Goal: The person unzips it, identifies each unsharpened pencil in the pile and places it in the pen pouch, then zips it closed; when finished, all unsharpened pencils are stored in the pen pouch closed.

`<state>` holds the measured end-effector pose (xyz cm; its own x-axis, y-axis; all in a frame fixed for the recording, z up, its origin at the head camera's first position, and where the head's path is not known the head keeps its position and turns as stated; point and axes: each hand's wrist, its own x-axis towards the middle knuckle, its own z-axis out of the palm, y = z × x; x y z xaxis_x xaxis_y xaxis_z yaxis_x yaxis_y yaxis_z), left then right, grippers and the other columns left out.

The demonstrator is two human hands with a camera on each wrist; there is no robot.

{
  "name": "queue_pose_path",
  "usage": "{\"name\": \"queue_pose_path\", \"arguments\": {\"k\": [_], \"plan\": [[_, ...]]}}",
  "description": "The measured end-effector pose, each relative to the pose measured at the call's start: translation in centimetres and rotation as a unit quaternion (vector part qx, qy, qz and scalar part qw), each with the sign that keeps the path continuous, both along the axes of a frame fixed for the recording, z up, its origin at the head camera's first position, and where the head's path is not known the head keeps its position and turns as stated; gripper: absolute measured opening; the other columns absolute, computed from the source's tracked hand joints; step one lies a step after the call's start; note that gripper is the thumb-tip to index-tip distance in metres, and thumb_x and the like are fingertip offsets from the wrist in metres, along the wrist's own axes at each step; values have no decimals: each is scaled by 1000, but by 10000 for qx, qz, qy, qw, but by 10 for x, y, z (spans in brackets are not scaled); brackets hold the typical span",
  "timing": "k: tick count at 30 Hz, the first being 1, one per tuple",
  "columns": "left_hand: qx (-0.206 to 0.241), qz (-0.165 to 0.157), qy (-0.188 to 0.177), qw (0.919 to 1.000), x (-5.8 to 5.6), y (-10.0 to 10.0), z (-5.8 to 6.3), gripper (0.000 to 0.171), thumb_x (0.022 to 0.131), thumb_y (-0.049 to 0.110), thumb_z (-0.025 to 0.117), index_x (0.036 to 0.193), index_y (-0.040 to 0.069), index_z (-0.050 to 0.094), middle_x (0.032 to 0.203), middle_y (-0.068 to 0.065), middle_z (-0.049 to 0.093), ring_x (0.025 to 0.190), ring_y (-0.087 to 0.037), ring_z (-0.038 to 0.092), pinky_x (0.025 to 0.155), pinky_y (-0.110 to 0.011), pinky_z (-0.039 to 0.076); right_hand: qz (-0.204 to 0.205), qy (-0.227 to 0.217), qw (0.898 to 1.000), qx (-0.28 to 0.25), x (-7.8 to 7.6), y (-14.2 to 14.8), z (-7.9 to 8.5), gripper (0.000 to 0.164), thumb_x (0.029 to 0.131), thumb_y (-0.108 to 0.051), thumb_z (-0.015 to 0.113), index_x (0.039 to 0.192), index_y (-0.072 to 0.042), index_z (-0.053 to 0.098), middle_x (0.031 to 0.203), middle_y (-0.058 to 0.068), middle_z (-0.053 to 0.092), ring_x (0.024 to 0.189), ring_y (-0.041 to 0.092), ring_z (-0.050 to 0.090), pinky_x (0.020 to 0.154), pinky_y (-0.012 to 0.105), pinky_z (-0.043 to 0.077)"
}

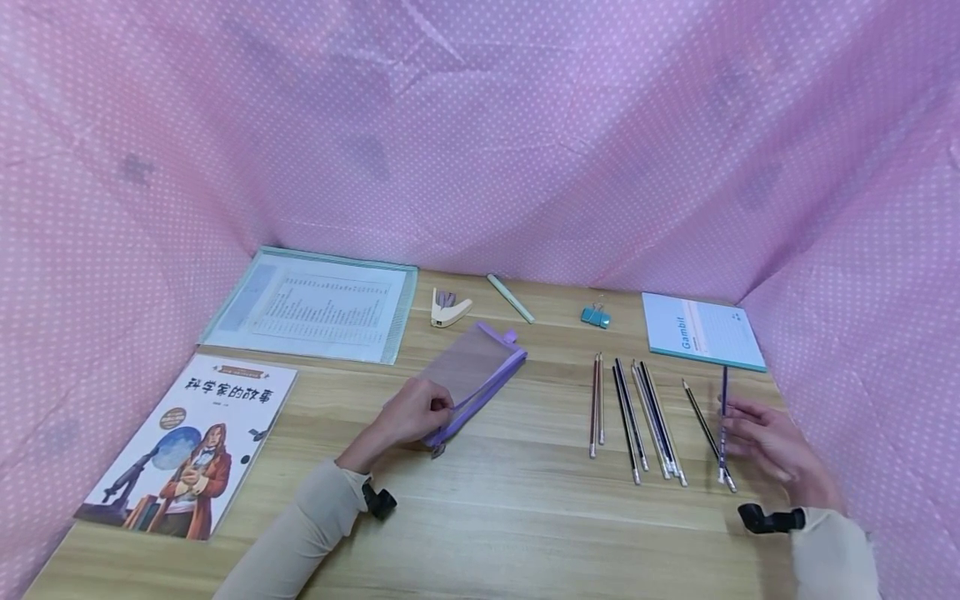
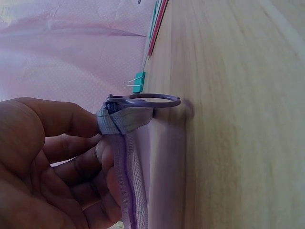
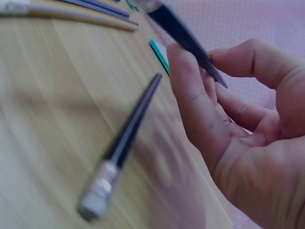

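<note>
My left hand (image 1: pixel 411 410) pinches the near edge of a purple zip pencil pouch (image 1: pixel 472 358) with a see-through mesh side. In the left wrist view, the zip's ring pull (image 2: pixel 152 100) sticks out at the pouch's end, beyond the fingertips. My right hand (image 1: pixel 776 440) holds a dark blue pencil (image 1: pixel 723 392) between thumb and fingers, its eraser end toward me. Beneath that hand, a black pencil (image 3: pixel 128 131) with a white eraser lies slantwise on the table. Several more pencils (image 1: pixel 648 417) lie side by side to the left of it.
On the wooden table (image 1: pixel 510 517), a blue notebook (image 1: pixel 705 329), a teal binder clip (image 1: pixel 596 316), a pale green pen-like stick (image 1: pixel 511 298) and a cream stapler (image 1: pixel 451 312) lie along the back. A mesh document folder (image 1: pixel 322 304) and a picture-covered book (image 1: pixel 195 442) are at left. Pink dotted cloth surrounds everything.
</note>
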<state>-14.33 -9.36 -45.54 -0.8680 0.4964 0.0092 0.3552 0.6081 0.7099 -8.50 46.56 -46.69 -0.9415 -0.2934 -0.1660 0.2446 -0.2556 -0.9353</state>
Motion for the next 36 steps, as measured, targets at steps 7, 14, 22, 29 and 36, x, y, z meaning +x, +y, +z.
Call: {"name": "queue_pose_path", "arguments": {"k": [7, 14, 22, 29, 36], "plan": [[-30, 201, -175, 9996, 2, 3, 1, 11, 79, 5, 64, 76, 7, 75, 64, 1, 65, 56, -5, 50, 48, -18, 41, 372, 248, 9961, -759, -1, -17, 2, 50, 100, 13, 34, 127, -16, 64, 118, 0, 71, 104, 13, 71, 81, 31, 61], [-7, 238, -204, 9995, 3, 5, 1, 11, 79, 5, 65, 77, 6, 75, 64, 1, 66, 56, -5, 52, 48, -18, 43, 379, 329, 9943, -936, -2, -34, 2, 50, 99, 15, 32, 127, -13, 63, 115, 1, 69, 99, 13, 70, 79, 30, 62], [12, 227, -177, 9996, 3, 5, 1, 11, 79, 5, 64, 77, 6, 75, 64, 1, 65, 57, -5, 51, 49, -18, 41, 790, 405, 9850, -1480, -4, -50, -1, 50, 100, 15, 26, 130, -7, 59, 117, 5, 69, 107, 15, 70, 85, 32, 61], [55, 197, -110, 9997, 3, 5, 1, 12, 78, 4, 64, 77, 6, 76, 64, 1, 65, 56, -4, 50, 48, -17, 41, 887, 384, 9832, -1550, -7, -57, -3, 51, 101, 12, 24, 131, -9, 60, 118, 5, 71, 106, 16, 71, 84, 29, 60], [79, 185, -149, 9997, 4, 5, 0, 12, 79, 3, 63, 77, 5, 75, 65, -1, 66, 57, -4, 50, 49, -17, 41, 821, 288, 9807, -1749, -9, -63, -4, 53, 102, 12, 21, 131, -8, 61, 118, 7, 72, 107, 17, 71, 88, 33, 60]]}}
